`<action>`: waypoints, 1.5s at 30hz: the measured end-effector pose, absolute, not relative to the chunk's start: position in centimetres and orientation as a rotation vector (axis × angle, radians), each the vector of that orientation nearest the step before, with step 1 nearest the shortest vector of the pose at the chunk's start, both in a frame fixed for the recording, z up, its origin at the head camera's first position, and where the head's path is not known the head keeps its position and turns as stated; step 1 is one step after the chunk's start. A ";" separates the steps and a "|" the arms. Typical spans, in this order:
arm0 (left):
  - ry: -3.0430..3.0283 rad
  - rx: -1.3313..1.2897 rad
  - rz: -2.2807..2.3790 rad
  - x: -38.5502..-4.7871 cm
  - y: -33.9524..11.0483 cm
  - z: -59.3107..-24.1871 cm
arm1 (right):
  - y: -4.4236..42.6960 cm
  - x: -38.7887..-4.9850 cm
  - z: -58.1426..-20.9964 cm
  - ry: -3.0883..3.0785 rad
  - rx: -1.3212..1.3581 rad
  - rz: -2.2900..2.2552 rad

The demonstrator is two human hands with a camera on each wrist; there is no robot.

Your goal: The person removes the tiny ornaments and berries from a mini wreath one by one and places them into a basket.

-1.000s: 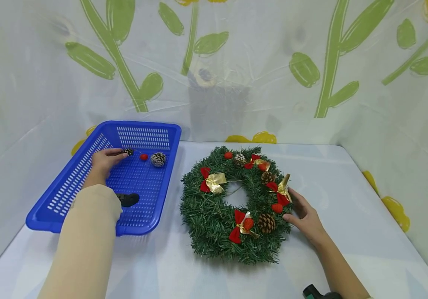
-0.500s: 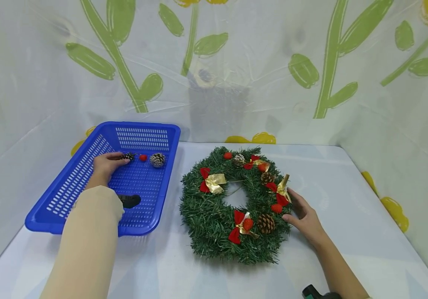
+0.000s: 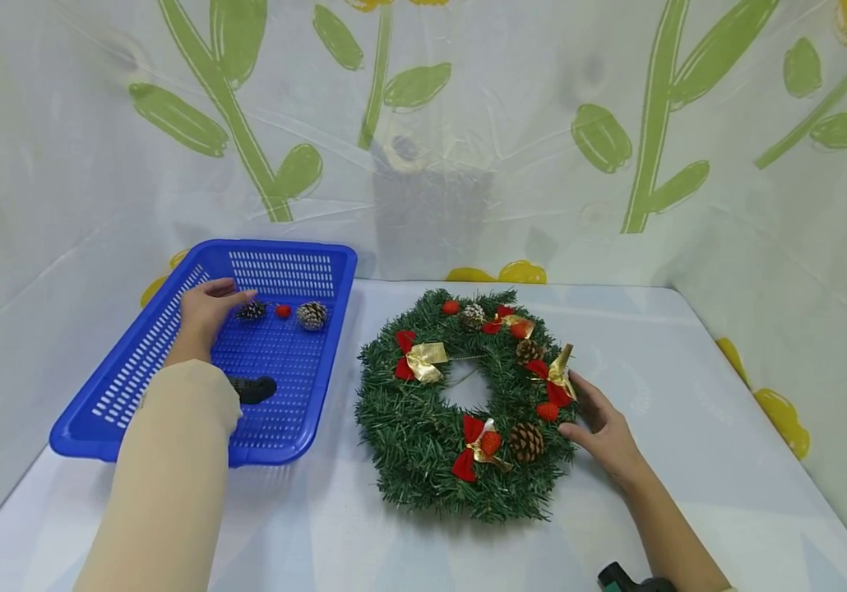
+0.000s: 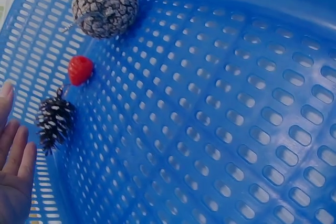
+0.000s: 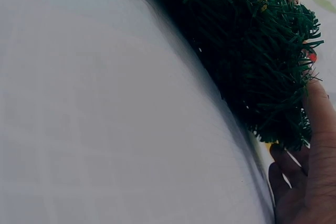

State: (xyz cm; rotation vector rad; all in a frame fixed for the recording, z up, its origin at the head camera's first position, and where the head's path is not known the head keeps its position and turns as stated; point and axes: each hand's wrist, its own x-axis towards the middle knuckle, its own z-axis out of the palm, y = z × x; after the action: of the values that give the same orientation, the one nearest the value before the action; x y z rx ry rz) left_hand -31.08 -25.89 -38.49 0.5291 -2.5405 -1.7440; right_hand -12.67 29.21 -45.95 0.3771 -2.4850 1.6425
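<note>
While the left hand point(image 3: 205, 314) hovers: its fingers hang loose and grip nothing, just beside a small white-tipped dark pinecone point(image 4: 55, 121) but apart from it.
Blue basket point(image 3: 298, 448): it sits at the left of the table point(image 3: 697, 501), and at its far end, left to right, lie that dark pinecone, a red berry ornament point(image 4: 80, 70) and a rounder frosted pinecone point(image 4: 105, 6).
Green wreath point(image 3: 409, 444): it lies flat near the middle of the table, right of the basket, dressed with four red-and-gold bows, red berries and pinecones; the biggest brown pinecone point(image 3: 526, 442) is on its near right part.
Right hand point(image 3: 608, 436): thumb and fingers curve round the wreath's outer right edge and hold it lightly; some fingertips are hidden by the greenery.
Cream sleeve point(image 3: 172, 460): it covers the left forearm, which reaches over the basket's near rim.
Backdrop point(image 3: 431, 214): pale cloth printed with green stems and yellow flowers rises behind the far edge.
</note>
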 end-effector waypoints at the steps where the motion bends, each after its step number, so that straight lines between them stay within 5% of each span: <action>1: -2.551 0.523 -1.738 -31.1 -25.9 -38.3 | 29.2 -12.7 -45.9 -2.486 0.378 1.643; 21: -2.785 0.163 -1.670 -31.3 -25.0 -34.9 | 29.2 -13.0 -45.5 -2.507 0.367 1.631; 45: -2.592 -0.253 -1.888 -31.2 -16.7 -29.3 | 29.2 -12.6 -45.8 -2.504 0.361 1.634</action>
State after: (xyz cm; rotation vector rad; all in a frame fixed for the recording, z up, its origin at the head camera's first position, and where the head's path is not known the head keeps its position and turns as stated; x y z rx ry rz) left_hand -31.23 -16.74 -29.25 -0.2531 -2.5918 -1.8876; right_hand -12.60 29.20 -45.80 0.3610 -2.5039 1.6342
